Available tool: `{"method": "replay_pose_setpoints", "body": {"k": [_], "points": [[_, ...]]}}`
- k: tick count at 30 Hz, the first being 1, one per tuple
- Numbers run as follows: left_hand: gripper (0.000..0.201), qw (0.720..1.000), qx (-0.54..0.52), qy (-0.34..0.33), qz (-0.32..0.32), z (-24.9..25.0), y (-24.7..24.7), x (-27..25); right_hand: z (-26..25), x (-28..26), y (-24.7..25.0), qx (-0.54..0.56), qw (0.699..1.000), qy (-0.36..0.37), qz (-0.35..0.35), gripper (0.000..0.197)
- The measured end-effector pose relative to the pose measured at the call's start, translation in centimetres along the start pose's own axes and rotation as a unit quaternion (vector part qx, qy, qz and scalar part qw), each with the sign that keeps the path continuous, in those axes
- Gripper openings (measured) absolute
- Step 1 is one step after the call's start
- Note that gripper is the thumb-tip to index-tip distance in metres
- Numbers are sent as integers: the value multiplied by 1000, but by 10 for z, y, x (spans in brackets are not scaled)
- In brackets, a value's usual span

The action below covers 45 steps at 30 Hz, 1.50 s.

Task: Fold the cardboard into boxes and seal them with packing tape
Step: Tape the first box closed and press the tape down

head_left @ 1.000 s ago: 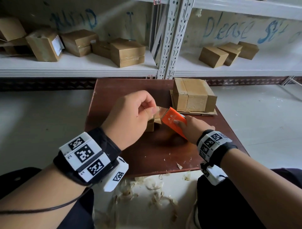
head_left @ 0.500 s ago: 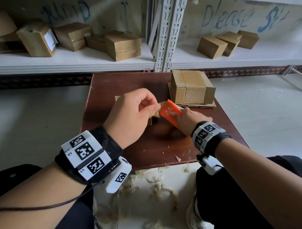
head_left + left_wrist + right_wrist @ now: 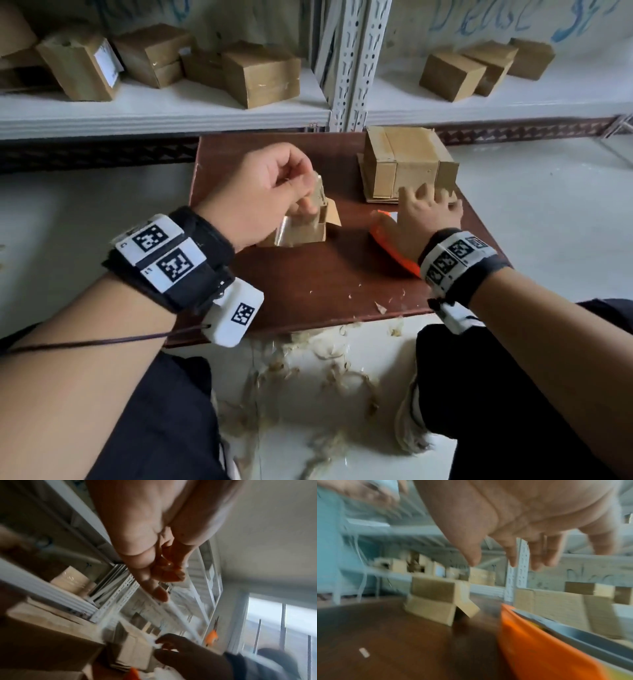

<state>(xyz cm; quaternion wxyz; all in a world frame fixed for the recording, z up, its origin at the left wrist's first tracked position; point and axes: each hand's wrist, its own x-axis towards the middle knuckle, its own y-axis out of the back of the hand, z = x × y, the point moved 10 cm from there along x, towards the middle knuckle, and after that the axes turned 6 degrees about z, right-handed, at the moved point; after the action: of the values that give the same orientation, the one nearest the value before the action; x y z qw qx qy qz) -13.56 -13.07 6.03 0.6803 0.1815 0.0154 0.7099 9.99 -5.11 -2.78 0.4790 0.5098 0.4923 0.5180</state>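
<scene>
A small, partly folded cardboard box point(image 3: 310, 230) point(image 3: 433, 599) stands on the brown table point(image 3: 325, 284) with one flap sticking out. My left hand point(image 3: 298, 193) point(image 3: 159, 574) hovers just over it, fingers curled, pinching a strip of clear tape point(image 3: 283, 233) that hangs down the box's near side. The orange tape dispenser point(image 3: 385, 236) point(image 3: 539, 649) lies on the table. My right hand point(image 3: 430, 202) point(image 3: 527, 555) is above it with fingers spread and straight, holding nothing, its tips near the front of a larger folded box point(image 3: 407, 161) point(image 3: 556, 608).
The larger box sits on a few flat cardboard sheets point(image 3: 367, 195) at the table's far right. White metal shelves point(image 3: 171, 113) behind hold several finished boxes. Tape and paper scraps point(image 3: 325, 377) litter the floor between my knees.
My right hand let go of the orange dispenser, which now lies on the table, and moved right toward the larger box. My left hand rose slightly with the tape.
</scene>
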Motion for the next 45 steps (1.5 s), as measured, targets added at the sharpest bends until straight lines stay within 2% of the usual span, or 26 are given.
{"method": "replay_pose_setpoints", "body": {"k": [1,3,7,9,10,11,13,15,17,20,23,25,28,29,31,33,38,45], "points": [[17,999,-48,20,-2,1,-2,-2,-17,-5,12,76,996,53,16,57],[14,985,-159,66,-15,3,-11,-6,-39,-22,31,258,957,130,-6,52],[12,954,-268,128,-47,-1,-23,-12,-73,-50,43,510,834,172,-126,68],[13,938,-311,141,-56,0,-25,-11,-86,-56,42,584,775,171,-173,75],[13,928,-337,141,-69,1,-26,-10,-89,-57,42,612,750,161,-192,72],[12,916,-366,140,-86,4,-27,-9,-91,-56,41,632,731,153,-205,64],[10,889,-418,143,-120,7,-28,-7,-95,-56,44,646,718,146,-216,42],[10,867,-458,140,-140,10,-26,-3,-99,-55,48,649,711,153,-223,25],[13,854,-484,133,-140,12,-19,3,-99,-53,50,650,711,141,-229,17],[13,856,-490,127,-104,8,1,14,-96,-44,52,625,736,126,-227,30],[17,866,-484,120,-38,0,30,26,-86,-23,48,625,747,79,-215,35],[19,880,-459,121,26,-10,48,33,-78,-7,48,640,743,51,-189,41],[18,918,-344,147,134,-41,79,39,-74,10,52,660,733,27,-165,38],[18,929,-289,162,168,-55,89,40,-72,16,51,648,745,22,-158,33],[15,942,-148,189,233,-80,110,38,-71,28,48,595,792,32,-132,25],[13,942,-50,194,268,-96,121,39,-74,39,42,541,832,43,-111,19],[8,928,-3,228,295,-126,124,49,-81,62,29,518,849,-3,-108,25],[19,909,-3,285,303,-163,117,52,-96,72,5,536,827,-61,-159,17]]}}
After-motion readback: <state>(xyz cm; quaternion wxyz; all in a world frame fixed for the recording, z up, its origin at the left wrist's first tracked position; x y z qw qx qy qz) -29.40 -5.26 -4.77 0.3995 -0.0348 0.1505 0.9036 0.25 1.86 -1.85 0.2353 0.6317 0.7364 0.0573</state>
